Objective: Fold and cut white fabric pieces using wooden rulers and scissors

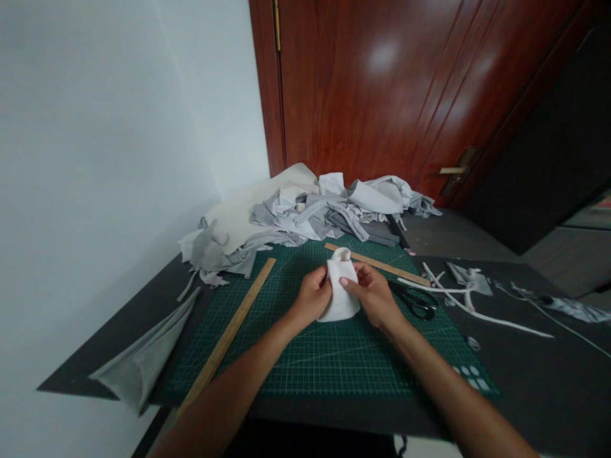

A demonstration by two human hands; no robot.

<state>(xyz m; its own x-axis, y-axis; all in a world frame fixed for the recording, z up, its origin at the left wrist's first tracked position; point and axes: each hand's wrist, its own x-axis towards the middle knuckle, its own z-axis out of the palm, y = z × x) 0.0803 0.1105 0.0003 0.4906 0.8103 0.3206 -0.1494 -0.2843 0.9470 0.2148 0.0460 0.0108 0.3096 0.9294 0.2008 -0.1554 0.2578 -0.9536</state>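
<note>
Between my two hands is a small white piece of cloth [342, 299], folded, with a rolled or looped part at its top. It is held over the green cutting mat [329, 362]. My left hand [314, 294] pinches its left edge, fingers partly hidden behind it. With the thumb lying on the front, my right hand [375, 294] grips the right side. Black-handled scissors [420, 306] lie just right of my right hand, partly covered by it. A wooden ruler [382, 262] lies behind the cloth, and a longer wooden ruler [238, 318] is to the left.
A heap of grey and white fabric scraps [319, 213] lines the back of the dark table [539, 388]. Grey cloth [147, 356] hangs over the left front edge. White cords [501, 324] lie at right. A wall [119, 159] and a wooden door [363, 95] bound the table.
</note>
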